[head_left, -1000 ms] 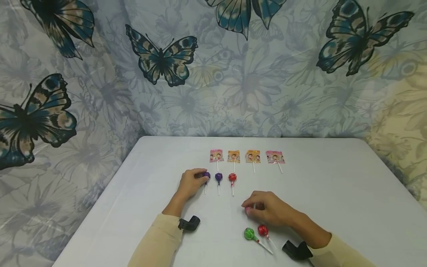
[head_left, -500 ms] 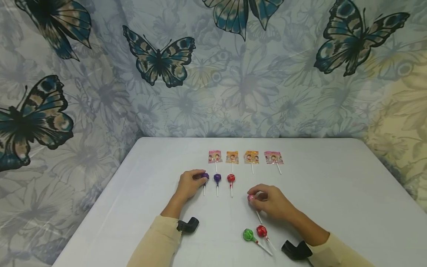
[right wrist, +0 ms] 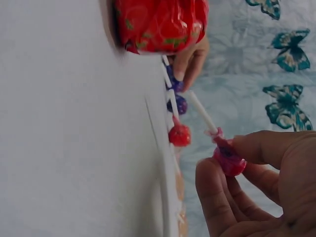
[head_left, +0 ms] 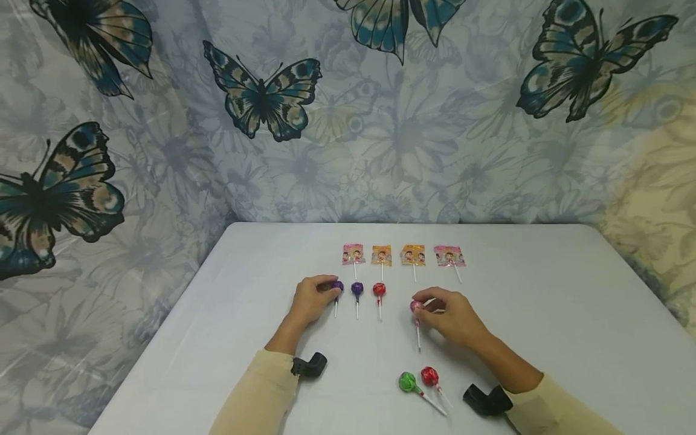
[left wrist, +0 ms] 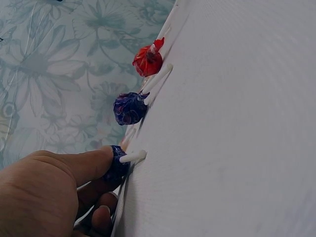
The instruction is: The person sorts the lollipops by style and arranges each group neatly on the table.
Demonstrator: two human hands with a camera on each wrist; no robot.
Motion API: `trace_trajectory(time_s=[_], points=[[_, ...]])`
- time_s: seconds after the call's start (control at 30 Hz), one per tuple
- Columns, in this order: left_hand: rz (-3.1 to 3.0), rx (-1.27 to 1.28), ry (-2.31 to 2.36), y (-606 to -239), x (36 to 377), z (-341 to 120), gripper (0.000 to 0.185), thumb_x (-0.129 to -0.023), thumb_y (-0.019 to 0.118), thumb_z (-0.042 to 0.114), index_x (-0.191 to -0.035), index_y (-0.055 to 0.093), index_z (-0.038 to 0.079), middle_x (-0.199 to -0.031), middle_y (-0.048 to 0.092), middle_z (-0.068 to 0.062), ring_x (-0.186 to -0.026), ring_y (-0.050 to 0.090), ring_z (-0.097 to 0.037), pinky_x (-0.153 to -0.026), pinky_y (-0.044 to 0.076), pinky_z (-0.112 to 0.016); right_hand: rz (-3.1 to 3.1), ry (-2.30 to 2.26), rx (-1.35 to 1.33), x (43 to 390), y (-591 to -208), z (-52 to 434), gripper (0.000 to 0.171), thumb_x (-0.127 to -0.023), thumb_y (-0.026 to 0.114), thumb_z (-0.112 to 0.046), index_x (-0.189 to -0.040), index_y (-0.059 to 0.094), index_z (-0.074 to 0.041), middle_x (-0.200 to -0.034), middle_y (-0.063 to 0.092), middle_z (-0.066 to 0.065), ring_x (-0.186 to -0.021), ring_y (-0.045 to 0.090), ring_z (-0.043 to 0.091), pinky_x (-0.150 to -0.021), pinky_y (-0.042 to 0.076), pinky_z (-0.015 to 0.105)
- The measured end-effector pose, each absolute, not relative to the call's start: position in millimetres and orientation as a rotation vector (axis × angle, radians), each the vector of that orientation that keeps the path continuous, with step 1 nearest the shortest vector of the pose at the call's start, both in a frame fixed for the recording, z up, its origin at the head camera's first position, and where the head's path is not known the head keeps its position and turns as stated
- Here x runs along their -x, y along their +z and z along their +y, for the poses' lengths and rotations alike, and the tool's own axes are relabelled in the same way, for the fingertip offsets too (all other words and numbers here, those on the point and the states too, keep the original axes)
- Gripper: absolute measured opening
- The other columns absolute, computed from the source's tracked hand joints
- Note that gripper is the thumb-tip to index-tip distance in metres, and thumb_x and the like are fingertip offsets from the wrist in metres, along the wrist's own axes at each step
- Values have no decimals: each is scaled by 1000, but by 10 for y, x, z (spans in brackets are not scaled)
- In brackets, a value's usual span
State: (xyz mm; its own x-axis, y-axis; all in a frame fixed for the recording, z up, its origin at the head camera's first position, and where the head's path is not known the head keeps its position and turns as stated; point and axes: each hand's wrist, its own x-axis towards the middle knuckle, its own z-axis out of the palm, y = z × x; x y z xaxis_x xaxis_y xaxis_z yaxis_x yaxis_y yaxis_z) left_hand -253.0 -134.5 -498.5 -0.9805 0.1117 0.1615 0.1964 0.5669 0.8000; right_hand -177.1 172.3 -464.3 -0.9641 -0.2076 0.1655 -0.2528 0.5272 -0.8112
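Carrying a pink lollipop up the desk

The right hand (head_left: 454,317) pinches the pink lollipop (head_left: 416,307) by its head, now farther from the green (head_left: 406,382) and red lollipops (head_left: 429,376) and nearer the row than a second ago. Its stick points back toward the person, long axis running near to far. The left hand (head_left: 311,299) has not moved, fingers curled on the purple lollipop (head_left: 338,286) at the row's left end.

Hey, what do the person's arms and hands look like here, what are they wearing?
Both arms wear long cream sleeves, the left sleeve and right sleeve. A small black angled device is strapped at each wrist: left device, right device. The left hand and right hand are bare, without gloves.
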Motion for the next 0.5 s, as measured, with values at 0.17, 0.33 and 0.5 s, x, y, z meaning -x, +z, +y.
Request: trace_trajectory(time_s=[0.17,0.33,0.5], points=[[-2681,266,-1401,-4979,2545,-1348,27,-84,76,12,-110,73,8,-95,68,-4,-91,62,-21,-83,49,-40,-2646,1423,-440,1867,-4626,1712,22,-85,75,-10,-106,70,-6,-95,70,1,-85,66,19,-73,54,31],[-2693,260,-1400,-4983,2539,-1354,27,-84,76,12,-110,73,8,-95,68,-3,-91,62,-21,-83,49,-39,-2647,1397,-436,1970,-4647,1666,22,-85,75,-12,-106,71,-7,-93,69,-2,-83,64,17,-74,53,31],[-2696,268,-1399,-4984,2542,-1352,27,-85,75,12,-112,72,8,-97,68,-4,-92,61,-21,-83,49,-39,-2641,1423,-416,2083,-4663,1609,23,-85,75,-12,-107,71,-6,-92,69,-1,-84,62,18,-75,52,29]])
